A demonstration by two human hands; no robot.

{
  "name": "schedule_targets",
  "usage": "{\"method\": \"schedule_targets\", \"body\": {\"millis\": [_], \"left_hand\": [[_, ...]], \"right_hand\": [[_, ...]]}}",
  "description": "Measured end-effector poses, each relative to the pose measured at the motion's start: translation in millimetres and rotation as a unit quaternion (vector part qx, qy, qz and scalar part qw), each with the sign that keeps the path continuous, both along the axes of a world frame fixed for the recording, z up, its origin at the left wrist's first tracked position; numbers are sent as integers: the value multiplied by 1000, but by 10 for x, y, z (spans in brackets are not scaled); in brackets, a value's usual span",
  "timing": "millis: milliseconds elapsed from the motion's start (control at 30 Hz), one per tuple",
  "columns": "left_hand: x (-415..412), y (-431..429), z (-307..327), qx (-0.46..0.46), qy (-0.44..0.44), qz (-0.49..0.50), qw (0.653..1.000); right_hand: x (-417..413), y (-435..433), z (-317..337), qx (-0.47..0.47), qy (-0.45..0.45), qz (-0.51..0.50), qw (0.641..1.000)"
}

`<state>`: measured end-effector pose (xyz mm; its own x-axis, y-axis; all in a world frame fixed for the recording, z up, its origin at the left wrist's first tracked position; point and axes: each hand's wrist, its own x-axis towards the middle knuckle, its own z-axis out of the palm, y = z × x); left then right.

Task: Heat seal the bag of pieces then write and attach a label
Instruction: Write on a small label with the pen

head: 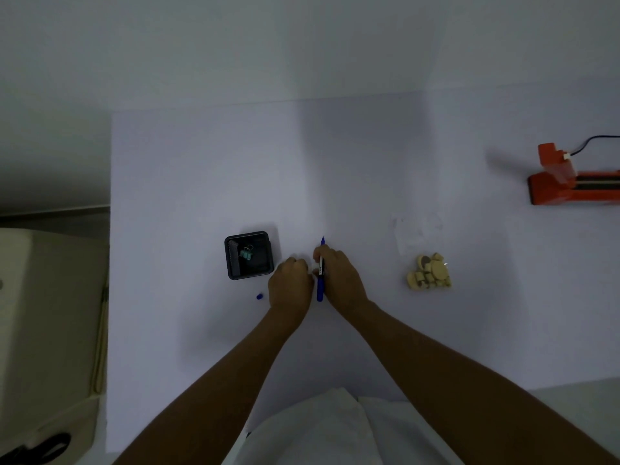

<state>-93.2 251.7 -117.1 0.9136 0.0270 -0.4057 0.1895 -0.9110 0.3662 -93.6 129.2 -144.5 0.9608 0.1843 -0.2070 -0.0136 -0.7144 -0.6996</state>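
A dimly lit white table [201,169] meets a pale wall [302,45].

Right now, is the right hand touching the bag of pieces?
Apart. The head view shows bare table between the right hand, which grips the marker, and the bag of pieces.

bag w/ beige pieces [429,271] mid-right, blue marker [320,292] uncapped, orange sealer [553,191] far-right

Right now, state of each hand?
Left hand: fingers curled; whether it holds anything cannot be told.
Right hand: grips the blue marker.
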Motion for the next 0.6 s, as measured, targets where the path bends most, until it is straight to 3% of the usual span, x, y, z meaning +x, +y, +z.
{"method": "schedule_targets", "body": {"millis": [267,600], "left_hand": [[19,11,-29,-4,-23,-62,998],[-99,136,-36,-65,-57,-24,996]], "right_hand": [[15,-52,20,4,3,11,1000],[-13,-95,-25,13,14,7,1000]]}}
